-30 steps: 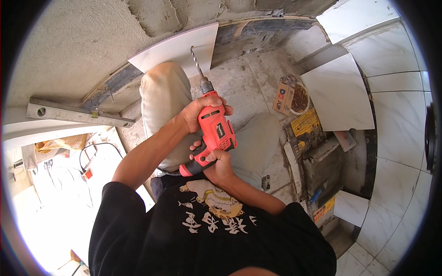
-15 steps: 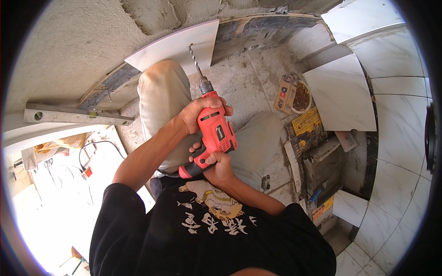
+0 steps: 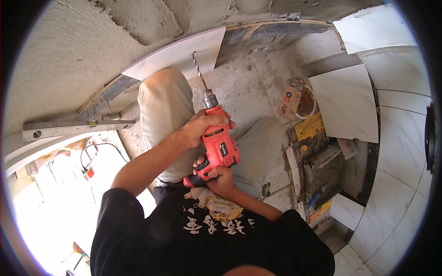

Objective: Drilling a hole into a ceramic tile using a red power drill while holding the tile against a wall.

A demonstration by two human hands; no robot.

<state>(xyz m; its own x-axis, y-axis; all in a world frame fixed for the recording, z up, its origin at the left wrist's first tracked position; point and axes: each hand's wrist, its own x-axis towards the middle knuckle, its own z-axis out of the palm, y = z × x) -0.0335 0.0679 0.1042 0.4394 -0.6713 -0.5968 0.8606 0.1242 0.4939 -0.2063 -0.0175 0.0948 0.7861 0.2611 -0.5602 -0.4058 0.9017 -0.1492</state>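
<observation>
A red and black power drill [image 3: 222, 148] slants across my lap with its long twist bit [image 3: 199, 73] pointing away from me. My left hand [image 3: 207, 126] wraps around the front of the drill body, just behind the chuck. Lower down, my right hand [image 3: 220, 180] is closed around the black grip near the trigger. The bit's tip is at a small brownish mark on a white tile [image 3: 161, 59], which leans against the rough wall beyond my left knee. Whether the tip touches the tile, I cannot tell.
A spirit level [image 3: 73, 129] lies at left. To the right are a cardboard piece [image 3: 289, 98], a round tub [image 3: 305, 102] of brown bits, a large white tile [image 3: 346, 103], a mortar-caked container [image 3: 324, 168] and a blue-handled tool [image 3: 313, 200]. A black cord [image 3: 94, 146] runs at left.
The whole view has shifted slightly. The drill and both hands sit a little lower and further right in the picture. Both hands keep their hold, and the bit's tip stays by the mark.
</observation>
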